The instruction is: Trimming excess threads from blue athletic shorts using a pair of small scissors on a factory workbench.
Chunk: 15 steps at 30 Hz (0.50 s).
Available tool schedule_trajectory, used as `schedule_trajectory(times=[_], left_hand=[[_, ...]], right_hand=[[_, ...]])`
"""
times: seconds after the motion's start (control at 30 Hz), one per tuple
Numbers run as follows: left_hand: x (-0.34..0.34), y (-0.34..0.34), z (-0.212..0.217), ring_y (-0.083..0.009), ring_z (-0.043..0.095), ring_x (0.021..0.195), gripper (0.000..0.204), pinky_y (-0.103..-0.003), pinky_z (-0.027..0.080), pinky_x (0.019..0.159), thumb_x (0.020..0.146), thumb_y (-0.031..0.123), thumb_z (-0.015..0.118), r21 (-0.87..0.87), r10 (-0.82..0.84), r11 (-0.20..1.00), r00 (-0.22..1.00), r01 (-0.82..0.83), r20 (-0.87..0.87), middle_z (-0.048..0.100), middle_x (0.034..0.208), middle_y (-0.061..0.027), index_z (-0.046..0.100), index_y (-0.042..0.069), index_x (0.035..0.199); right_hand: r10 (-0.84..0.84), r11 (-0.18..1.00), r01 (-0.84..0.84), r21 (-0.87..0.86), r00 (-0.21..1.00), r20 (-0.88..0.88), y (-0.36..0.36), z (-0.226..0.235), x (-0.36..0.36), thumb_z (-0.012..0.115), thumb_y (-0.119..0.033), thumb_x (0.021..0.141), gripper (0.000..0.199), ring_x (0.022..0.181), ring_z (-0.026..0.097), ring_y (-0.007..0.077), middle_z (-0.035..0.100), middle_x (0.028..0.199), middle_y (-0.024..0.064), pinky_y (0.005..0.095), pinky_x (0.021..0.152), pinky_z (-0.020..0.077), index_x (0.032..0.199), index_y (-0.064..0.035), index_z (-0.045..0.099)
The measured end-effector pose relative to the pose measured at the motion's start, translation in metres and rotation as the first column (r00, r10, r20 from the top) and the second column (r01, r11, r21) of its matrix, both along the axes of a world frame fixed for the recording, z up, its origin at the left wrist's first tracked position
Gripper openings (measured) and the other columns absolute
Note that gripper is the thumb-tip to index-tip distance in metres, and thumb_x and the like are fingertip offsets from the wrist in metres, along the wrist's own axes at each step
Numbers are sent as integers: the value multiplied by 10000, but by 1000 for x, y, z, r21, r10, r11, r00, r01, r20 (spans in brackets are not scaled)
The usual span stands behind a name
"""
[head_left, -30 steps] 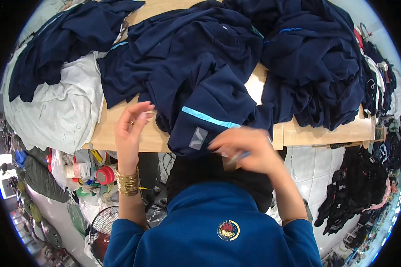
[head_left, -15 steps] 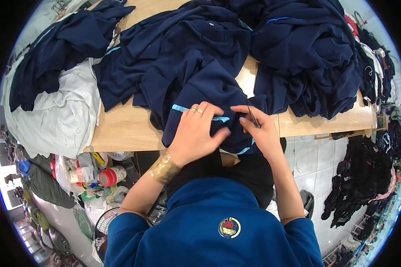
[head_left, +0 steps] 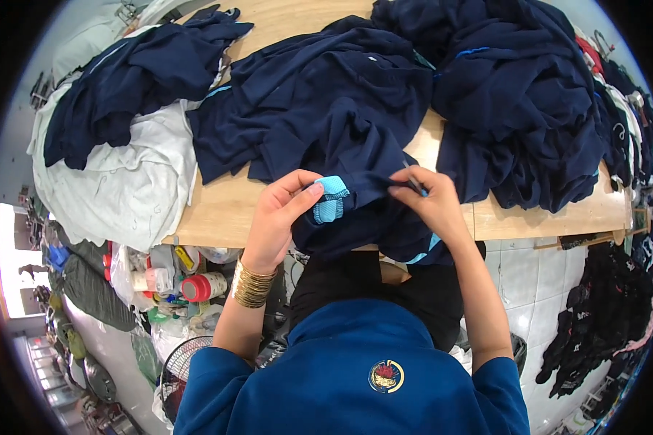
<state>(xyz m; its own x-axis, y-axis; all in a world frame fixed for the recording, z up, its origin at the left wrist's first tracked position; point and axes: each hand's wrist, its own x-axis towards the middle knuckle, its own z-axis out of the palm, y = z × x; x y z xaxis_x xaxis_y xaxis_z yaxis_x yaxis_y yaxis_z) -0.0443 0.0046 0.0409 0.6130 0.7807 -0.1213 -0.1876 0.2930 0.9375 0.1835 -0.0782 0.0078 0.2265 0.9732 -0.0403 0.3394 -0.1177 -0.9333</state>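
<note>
A navy garment [head_left: 326, 94] lies bunched on the table, its near end drawn over the front edge. My left hand [head_left: 274, 214] is closed on this end, the thumb pressing a folded light-blue mesh strip [head_left: 329, 210] with dark stitching along its edge. To its right, my right hand [head_left: 434, 206] is closed on slim metal thread snips [head_left: 415, 180]. Its fingertips also meet the navy cloth, which stretches between both hands. Part of the snips is hidden in the palm. Another light-blue trim [head_left: 424, 250] shows below the right hand.
More navy garments are heaped at the right [head_left: 519, 109] and far left [head_left: 134, 80] of the wooden table [head_left: 544, 221]. A pale grey cloth [head_left: 123, 192] hangs over the left edge. Below stand a red-lidded jar [head_left: 204, 287] and a wire basket [head_left: 185, 362].
My left hand has turned from lying over the cloth to pinching the light-blue strip, now lifted and folded. The right fingertips have come onto the navy cloth. The whole view has shifted slightly.
</note>
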Motion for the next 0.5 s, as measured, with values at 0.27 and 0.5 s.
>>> schedule_trajectory(times=[0.27, 0.5], left_hand=[[-41, 6, 9, -30, 546, 733, 138, -175, 434, 699, 884, 94, 584, 145, 112, 985, 987, -95, -116, 626, 840, 1, 612, -9, 973], [-49, 5, 3, -32, 548, 745, 147, -176, 428, 706, 880, 85, 586, 126, 145, 983, 985, -132, -97, 624, 844, 0, 611, -14, 986]], right_hand=[[-150, 988, 147, 51, 988, 46, -3, 35, 22, 705, -76, 743, 138, 650, 481, 55, 547, 661, -5, 196, 621, 385, 815, 10, 624], [-167, 979, 159, 129, 984, 59, -4, 46, 32, 677, -41, 752, 93, 670, 517, 57, 590, 693, -2, 186, 650, 399, 809, 10, 625]])
